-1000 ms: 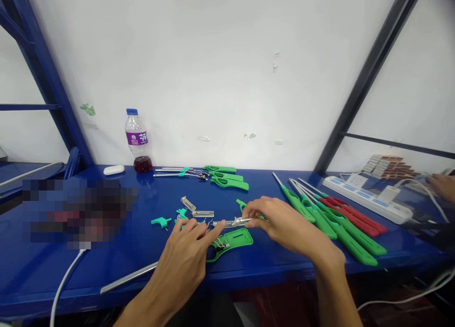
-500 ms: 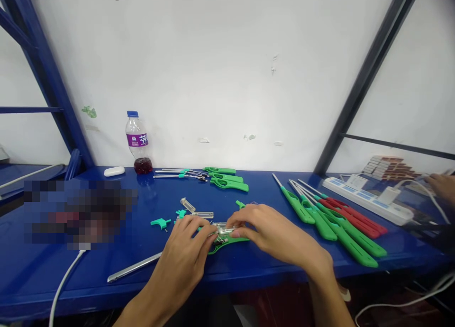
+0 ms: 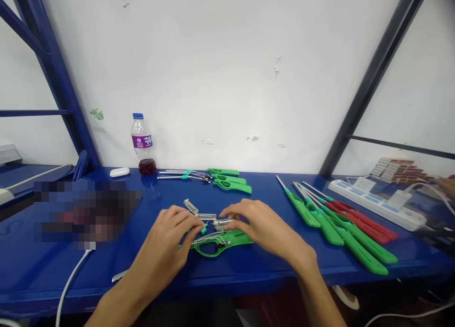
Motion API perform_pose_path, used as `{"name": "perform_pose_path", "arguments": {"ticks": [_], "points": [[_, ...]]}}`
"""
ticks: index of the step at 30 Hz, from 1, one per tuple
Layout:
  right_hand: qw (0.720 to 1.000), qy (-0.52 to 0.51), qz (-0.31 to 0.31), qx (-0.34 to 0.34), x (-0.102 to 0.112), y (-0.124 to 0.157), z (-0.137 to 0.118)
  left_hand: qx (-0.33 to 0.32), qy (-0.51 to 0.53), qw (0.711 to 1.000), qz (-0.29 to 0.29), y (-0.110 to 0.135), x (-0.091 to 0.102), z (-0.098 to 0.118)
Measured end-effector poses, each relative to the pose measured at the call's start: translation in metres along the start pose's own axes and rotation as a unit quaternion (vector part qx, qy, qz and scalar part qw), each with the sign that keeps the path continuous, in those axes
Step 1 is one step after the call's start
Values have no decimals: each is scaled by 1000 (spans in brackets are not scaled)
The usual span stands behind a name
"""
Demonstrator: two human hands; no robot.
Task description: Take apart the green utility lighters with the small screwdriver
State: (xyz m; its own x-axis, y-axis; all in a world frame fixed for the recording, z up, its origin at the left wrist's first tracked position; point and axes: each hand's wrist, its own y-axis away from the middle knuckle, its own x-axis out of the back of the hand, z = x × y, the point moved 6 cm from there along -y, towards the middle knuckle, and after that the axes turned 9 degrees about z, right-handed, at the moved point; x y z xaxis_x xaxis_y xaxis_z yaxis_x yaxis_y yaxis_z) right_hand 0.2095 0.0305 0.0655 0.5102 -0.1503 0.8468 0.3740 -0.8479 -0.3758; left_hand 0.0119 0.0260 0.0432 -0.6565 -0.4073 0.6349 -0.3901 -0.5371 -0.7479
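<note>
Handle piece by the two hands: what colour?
The handle piece is bright green, best seen in the head view.

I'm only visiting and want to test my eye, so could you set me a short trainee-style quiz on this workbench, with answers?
1. True or false: the drink bottle wears a blue cap.
2. What do the fingertips of the right hand hold? A) white cable; B) clear plastic tank; C) purple label.
3. Fill in: the stick lighters lying beside the power strip have green or ____ handles.

Key: 1 true; 2 B; 3 red.
</note>
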Motion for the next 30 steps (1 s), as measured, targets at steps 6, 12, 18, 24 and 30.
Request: {"name": "perform_pose_path", "arguments": {"ticks": [6,12,18,24,30], "points": [[998,38,19,-41,-9,-10,20,85,-87,985,-124,2,6,-30],[999,34,-21,-34,-20,-12,30,107,-103,970,-191,4,-1,-29],[995,55,13,-77,4,-2,28,114,-91,973,-178,16,11,-24],[987,11,-76,-145,3,18,35,86,-63,976,-190,29,12,-24],[982,29,-101,-157,-8,21,39,76,-40,980,-180,34,3,-33]]}}
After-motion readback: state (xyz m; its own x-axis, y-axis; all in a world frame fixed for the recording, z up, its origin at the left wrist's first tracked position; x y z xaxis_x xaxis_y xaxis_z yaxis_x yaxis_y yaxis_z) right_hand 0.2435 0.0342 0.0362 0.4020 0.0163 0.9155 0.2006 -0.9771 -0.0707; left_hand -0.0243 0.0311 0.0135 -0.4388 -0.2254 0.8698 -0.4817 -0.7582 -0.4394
